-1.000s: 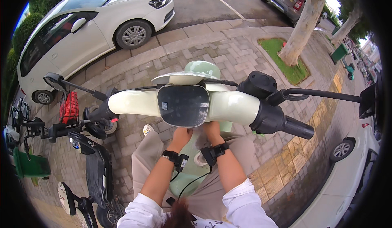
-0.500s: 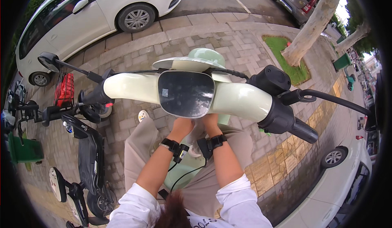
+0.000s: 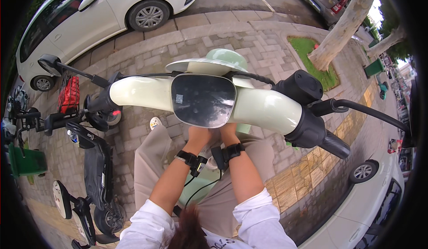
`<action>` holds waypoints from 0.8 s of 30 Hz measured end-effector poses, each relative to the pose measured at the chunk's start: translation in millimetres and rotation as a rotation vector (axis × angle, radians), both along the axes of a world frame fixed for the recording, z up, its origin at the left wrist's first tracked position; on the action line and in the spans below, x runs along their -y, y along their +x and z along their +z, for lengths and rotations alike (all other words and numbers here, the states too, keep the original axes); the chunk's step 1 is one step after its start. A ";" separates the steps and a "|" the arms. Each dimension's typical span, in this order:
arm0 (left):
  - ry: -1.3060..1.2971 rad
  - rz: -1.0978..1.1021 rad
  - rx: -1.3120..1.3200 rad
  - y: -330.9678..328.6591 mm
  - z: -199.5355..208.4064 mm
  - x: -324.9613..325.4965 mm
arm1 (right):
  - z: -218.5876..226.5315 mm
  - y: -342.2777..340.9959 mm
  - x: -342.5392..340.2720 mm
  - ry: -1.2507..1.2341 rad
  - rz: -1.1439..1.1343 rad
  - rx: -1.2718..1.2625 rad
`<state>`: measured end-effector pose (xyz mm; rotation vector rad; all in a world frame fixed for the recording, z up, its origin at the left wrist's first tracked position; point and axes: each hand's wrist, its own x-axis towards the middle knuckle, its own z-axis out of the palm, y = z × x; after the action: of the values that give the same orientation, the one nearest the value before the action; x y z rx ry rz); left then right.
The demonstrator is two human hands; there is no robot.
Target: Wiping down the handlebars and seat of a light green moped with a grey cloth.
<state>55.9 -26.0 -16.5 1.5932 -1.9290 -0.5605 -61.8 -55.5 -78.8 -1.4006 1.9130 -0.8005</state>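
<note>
A pale cream and mint-green electric scooter stands right in front of me, its handlebar cover (image 3: pixel 267 108) spanning the middle of the view. At its centre sits a dark glossy display (image 3: pixel 204 101). Both my arms reach in below it. My left hand (image 3: pixel 199 137) and my right hand (image 3: pixel 229 134) are close together under the display's lower edge, and their fingers are hidden behind it. What they touch or hold there cannot be seen. Each wrist wears a black strap with a small device and a cable. The right handlebar grip (image 3: pixel 334 144) is black and untouched.
Another black scooter (image 3: pixel 96 169) stands close on my left, near a red basket (image 3: pixel 69 94) and a green bin (image 3: pixel 27 161). A white car (image 3: pixel 107 13) is parked beyond the paving, another pale car (image 3: pixel 356 209) at lower right. A tree trunk (image 3: pixel 339 30) rises at upper right.
The view has shifted very slightly over the scooter. My hands stay under the display, the right one a little lower behind its edge.
</note>
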 end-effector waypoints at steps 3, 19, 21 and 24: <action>0.301 0.212 -0.002 16.6 0.0 -4.7 | 25.3 -1.0 -5.0 0.124 0.034 -0.191; 0.008 -0.118 -0.242 31.5 -44.8 4.4 | 46.7 -15.6 -28.8 -0.096 0.070 -0.120; 0.044 -0.109 -0.228 29.4 -47.5 4.8 | 44.4 -15.9 -29.6 0.000 0.114 -0.176; -0.037 -0.089 -0.194 30.0 -52.4 8.6 | 49.0 -13.6 -30.4 0.001 0.176 -0.162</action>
<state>85.9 -34.6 -68.8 1.3816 -1.8606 -0.6861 -75.4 -25.1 -29.8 -1.6498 1.8754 -0.6185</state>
